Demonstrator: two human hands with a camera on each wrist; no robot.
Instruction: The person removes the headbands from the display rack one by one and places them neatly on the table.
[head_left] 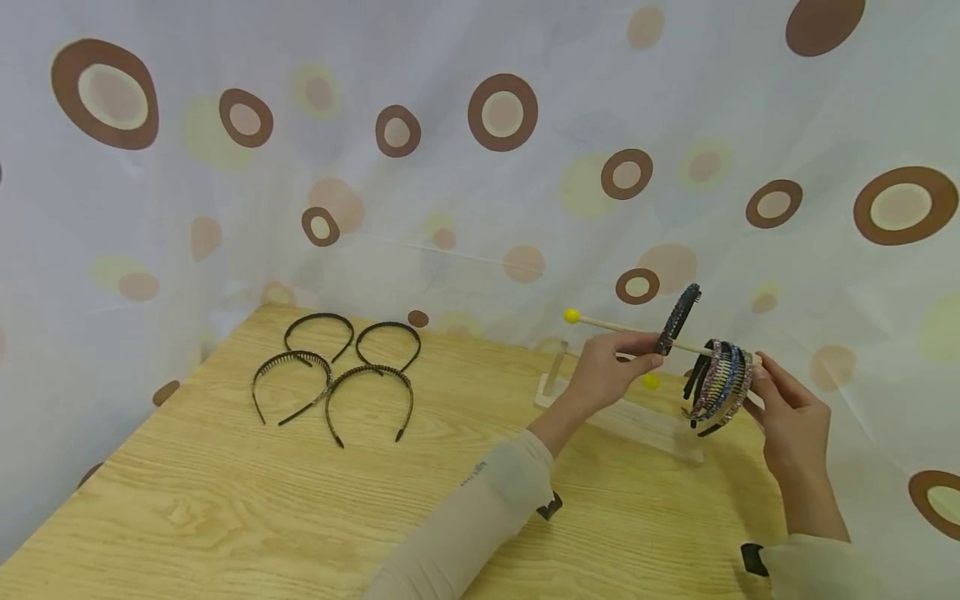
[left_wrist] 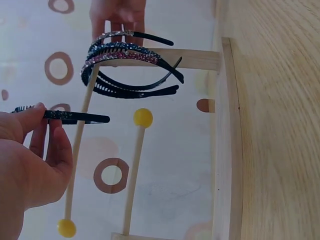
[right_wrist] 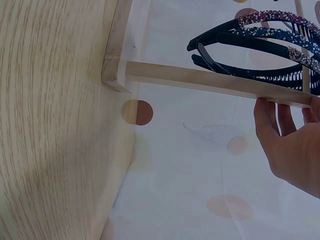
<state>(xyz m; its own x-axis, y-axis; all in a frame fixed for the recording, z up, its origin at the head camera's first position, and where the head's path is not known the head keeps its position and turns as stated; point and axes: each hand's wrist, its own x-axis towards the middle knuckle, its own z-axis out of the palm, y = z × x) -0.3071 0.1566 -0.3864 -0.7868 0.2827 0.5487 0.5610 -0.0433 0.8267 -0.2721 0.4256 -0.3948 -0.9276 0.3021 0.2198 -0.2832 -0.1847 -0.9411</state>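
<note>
My left hand point(head_left: 607, 371) pinches a dark glittery headband point(head_left: 678, 321) between thumb and fingers. In the left wrist view this headband point(left_wrist: 75, 117) crosses the upper rod point(left_wrist: 76, 165) of a wooden display rack, its two arms seeming to straddle the rod. Several sparkly headbands point(head_left: 723, 383), in pink, blue and silver tones, hang together at the rod's right end. Beside them my right hand point(head_left: 798, 425) grips the top of the rack's upright post point(right_wrist: 200, 80); in the right wrist view its fingers lie against the wood.
Several thin dark headbands point(head_left: 369, 372) lie on the wooden table point(head_left: 225, 500) at the left. The rack's long base point(head_left: 637, 425) stands near the back edge. Yellow balls cap the upper rod and a second rod point(left_wrist: 132, 185). A patterned curtain point(head_left: 450, 192) hangs behind.
</note>
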